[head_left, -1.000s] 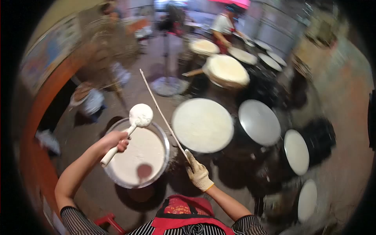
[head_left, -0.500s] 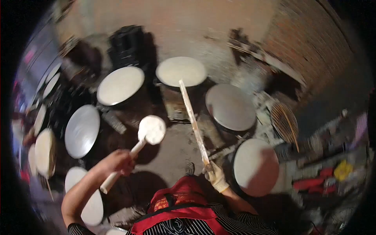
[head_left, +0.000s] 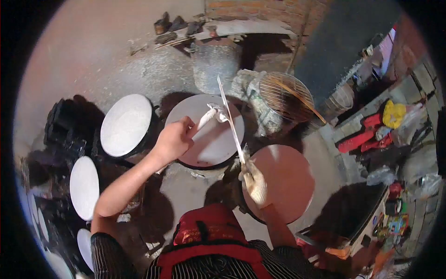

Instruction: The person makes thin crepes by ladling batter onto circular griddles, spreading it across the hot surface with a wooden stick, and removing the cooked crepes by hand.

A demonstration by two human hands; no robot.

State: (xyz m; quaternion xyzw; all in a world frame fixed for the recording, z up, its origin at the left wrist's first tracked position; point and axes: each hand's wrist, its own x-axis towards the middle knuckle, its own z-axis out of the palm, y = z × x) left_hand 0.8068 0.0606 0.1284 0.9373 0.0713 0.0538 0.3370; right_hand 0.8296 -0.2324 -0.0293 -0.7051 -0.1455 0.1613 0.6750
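Note:
My bare left hand (head_left: pixel 174 139) is closed round the handle of a ladle (head_left: pixel 203 122) whose head is coated in white batter. The head is tipped on its side over a round grey griddle (head_left: pixel 200 151); what is inside it is hidden. In my right hand (head_left: pixel 254 182), which wears a pale glove, is a long thin wooden stick (head_left: pixel 232 128) smeared with white. It slants up across the same griddle. Ladle head and stick overlap in the view; whether they touch I cannot tell. Beneath my right hand lies another round griddle (head_left: pixel 292 179), partly in reddish shadow.
At the left stand more griddles, one with a white layer (head_left: pixel 126 125) and another pale one (head_left: pixel 84 188). A round slatted rack (head_left: pixel 285 97) with a stick across it sits behind. Beyond are a shelf (head_left: pixel 241 29), red items (head_left: pixel 364 137) and a yellow cloth (head_left: pixel 394 114).
The view has turned to the right. My left hand has brought the ladle over to the stick, and its head, earlier face-up with white batter, is now tipped. Both hands keep their holds.

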